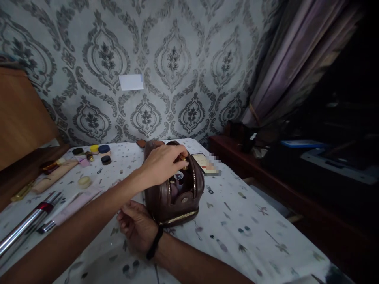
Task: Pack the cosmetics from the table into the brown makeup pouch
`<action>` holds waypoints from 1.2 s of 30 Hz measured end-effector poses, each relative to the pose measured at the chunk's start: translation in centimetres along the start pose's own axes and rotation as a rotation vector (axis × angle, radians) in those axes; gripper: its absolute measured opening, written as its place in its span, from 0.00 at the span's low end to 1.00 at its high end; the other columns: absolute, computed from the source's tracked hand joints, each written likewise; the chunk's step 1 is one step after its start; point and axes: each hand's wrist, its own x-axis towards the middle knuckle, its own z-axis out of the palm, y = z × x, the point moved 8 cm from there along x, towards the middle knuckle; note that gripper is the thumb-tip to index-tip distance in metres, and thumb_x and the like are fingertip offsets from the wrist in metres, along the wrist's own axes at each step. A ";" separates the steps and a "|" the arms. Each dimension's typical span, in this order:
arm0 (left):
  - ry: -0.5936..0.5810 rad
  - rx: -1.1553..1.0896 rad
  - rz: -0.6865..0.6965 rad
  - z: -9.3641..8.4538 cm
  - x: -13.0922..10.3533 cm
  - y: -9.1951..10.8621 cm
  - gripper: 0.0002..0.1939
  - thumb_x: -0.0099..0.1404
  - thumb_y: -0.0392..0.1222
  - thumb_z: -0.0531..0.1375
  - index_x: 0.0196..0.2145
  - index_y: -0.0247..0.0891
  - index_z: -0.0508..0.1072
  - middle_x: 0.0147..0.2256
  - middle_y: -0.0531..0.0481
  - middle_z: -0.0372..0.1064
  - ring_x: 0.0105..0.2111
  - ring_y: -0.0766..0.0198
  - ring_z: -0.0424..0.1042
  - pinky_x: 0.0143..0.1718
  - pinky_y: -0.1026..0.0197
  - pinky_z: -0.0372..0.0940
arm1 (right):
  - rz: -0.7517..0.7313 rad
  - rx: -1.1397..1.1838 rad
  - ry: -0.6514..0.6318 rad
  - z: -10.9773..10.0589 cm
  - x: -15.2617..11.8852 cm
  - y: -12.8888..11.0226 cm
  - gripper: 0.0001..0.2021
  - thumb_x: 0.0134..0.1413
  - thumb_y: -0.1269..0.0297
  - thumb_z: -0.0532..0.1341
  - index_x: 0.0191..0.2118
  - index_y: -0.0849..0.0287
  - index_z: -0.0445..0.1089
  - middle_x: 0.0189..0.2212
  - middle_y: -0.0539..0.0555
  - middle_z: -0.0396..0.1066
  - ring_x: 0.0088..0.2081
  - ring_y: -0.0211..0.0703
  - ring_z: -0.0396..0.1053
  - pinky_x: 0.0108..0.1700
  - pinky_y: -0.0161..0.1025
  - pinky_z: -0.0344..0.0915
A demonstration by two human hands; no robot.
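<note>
Stretches a bare left forearm (77, 228) across, close to the camera, above a bare right forearm (201, 256) with a thin black band (154, 243) at the wrist. Reaches with the left hand (166, 161) over the open top of a dark brown leather bag (155, 203) with gold zips, on a white tabletop (225, 244) with little printed pictures. Pinches a small shiny gold thing (184, 157) between left thumb and fingers, at the bag's opening. Holds the right hand (137, 227) low, near the bag and under the left forearm, with fingers curled in. Cannot tell about anything inside that curl. Shows a round, clear-topped thing (179, 175) inside the bag. Has a flat pale rectangle (199, 161), partly blurred, just to the right. Off to the left, has a yellow-lidded jar (94, 149), a dark-blue-lidded jar (104, 150) and a small black jar (106, 160) close together, with a round cream-coloured pot (84, 182) nearer. Nearer again, has a long shiny silver tube with a red band (18, 232) and a pale pink tube (74, 204).
</note>
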 end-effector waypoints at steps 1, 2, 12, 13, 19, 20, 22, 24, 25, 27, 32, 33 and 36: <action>-0.013 0.001 -0.002 0.3 0.2 0.1 0.05 0.64 0.38 0.59 0.38 0.39 0.73 0.33 0.53 0.74 0.33 0.61 0.71 0.33 0.62 0.59 | -0.001 -0.001 0.001 0.0 0.0 0.0 0.26 0.22 0.53 0.78 0.26 0.61 0.65 0.17 0.45 0.68 0.16 0.26 0.57 0.20 0.28 0.46; -0.024 0.005 -0.004 0.7 0.3 0.1 0.05 0.64 0.39 0.59 0.38 0.39 0.73 0.34 0.52 0.74 0.35 0.61 0.71 0.34 0.62 0.60 | 0.000 -0.002 0.005 -0.1 0.1 0.1 0.26 0.22 0.54 0.78 0.26 0.61 0.65 0.16 0.45 0.68 0.16 0.26 0.57 0.20 0.28 0.45; -0.109 0.097 -0.073 2.9 1.0 -0.7 0.05 0.63 0.41 0.60 0.38 0.40 0.71 0.37 0.50 0.75 0.40 0.56 0.72 0.36 0.59 0.61 | -0.002 -0.006 -0.010 -0.2 0.4 0.3 0.22 0.26 0.60 0.75 0.28 0.61 0.66 0.16 0.45 0.67 0.16 0.27 0.58 0.19 0.29 0.44; -0.114 0.097 -0.077 2.9 1.0 -0.7 0.05 0.63 0.41 0.61 0.38 0.40 0.71 0.37 0.51 0.75 0.40 0.56 0.72 0.36 0.60 0.61 | 0.000 -0.012 -0.010 -0.2 0.4 0.3 0.22 0.26 0.60 0.75 0.28 0.61 0.66 0.16 0.45 0.67 0.16 0.28 0.58 0.19 0.29 0.45; -0.149 0.079 -0.083 2.8 1.4 -1.1 0.06 0.61 0.39 0.61 0.38 0.40 0.71 0.37 0.51 0.74 0.40 0.57 0.71 0.36 0.60 0.60 | 0.009 -0.019 0.005 -0.1 0.3 0.2 0.24 0.24 0.56 0.76 0.27 0.60 0.65 0.16 0.45 0.67 0.15 0.27 0.57 0.19 0.29 0.44; -0.152 0.081 -0.082 2.8 1.4 -1.2 0.06 0.61 0.39 0.61 0.38 0.40 0.71 0.37 0.51 0.74 0.40 0.57 0.71 0.37 0.60 0.61 | 0.011 -0.020 0.004 0.0 0.2 0.2 0.25 0.23 0.56 0.76 0.27 0.60 0.65 0.16 0.45 0.67 0.15 0.27 0.57 0.19 0.29 0.45; -0.155 0.094 -0.073 2.8 1.5 -1.2 0.06 0.61 0.38 0.60 0.37 0.40 0.71 0.38 0.50 0.74 0.40 0.57 0.71 0.37 0.60 0.61 | 0.016 -0.021 0.003 0.1 0.1 0.1 0.26 0.22 0.55 0.77 0.27 0.60 0.64 0.16 0.44 0.67 0.15 0.27 0.57 0.19 0.28 0.45; -0.156 0.116 -0.057 2.8 1.6 -1.2 0.06 0.60 0.38 0.60 0.37 0.40 0.71 0.38 0.50 0.74 0.41 0.57 0.71 0.37 0.60 0.61 | 0.022 -0.021 0.007 0.1 0.1 0.1 0.27 0.21 0.55 0.77 0.27 0.60 0.64 0.16 0.44 0.67 0.15 0.27 0.57 0.18 0.28 0.45; -0.161 0.131 -0.049 2.9 1.7 -1.1 0.06 0.60 0.38 0.60 0.37 0.40 0.71 0.37 0.50 0.74 0.40 0.57 0.71 0.37 0.60 0.61 | 0.022 -0.020 0.009 0.1 0.1 0.1 0.27 0.21 0.55 0.77 0.27 0.60 0.65 0.16 0.44 0.67 0.15 0.27 0.57 0.18 0.28 0.45; -0.179 0.162 -0.044 3.1 1.8 -1.0 0.06 0.61 0.37 0.59 0.38 0.40 0.70 0.37 0.49 0.73 0.39 0.56 0.71 0.37 0.60 0.61 | 0.020 -0.016 0.006 0.1 0.1 0.1 0.26 0.21 0.56 0.77 0.28 0.60 0.65 0.16 0.44 0.67 0.16 0.27 0.57 0.19 0.28 0.45; -0.206 0.141 -0.066 3.6 1.9 -0.9 0.06 0.62 0.34 0.57 0.39 0.38 0.69 0.32 0.49 0.72 0.35 0.59 0.72 0.33 0.62 0.62 | 0.006 -0.019 -0.003 0.0 0.2 0.1 0.25 0.24 0.55 0.76 0.28 0.61 0.66 0.16 0.44 0.67 0.16 0.27 0.57 0.19 0.28 0.45; -0.202 0.110 -0.075 3.6 1.9 -1.0 0.06 0.62 0.33 0.57 0.38 0.38 0.68 0.32 0.50 0.71 0.34 0.60 0.72 0.33 0.63 0.62 | 0.005 -0.022 -0.003 0.0 0.2 0.1 0.25 0.24 0.55 0.76 0.28 0.61 0.66 0.17 0.44 0.67 0.16 0.27 0.57 0.19 0.28 0.45; -0.180 0.005 -0.090 3.9 1.9 -1.4 0.06 0.60 0.30 0.57 0.36 0.38 0.67 0.30 0.52 0.70 0.31 0.63 0.71 0.31 0.64 0.63 | 0.009 -0.029 -0.005 -0.1 0.3 0.2 0.24 0.25 0.56 0.76 0.29 0.61 0.66 0.17 0.45 0.67 0.16 0.27 0.58 0.19 0.29 0.46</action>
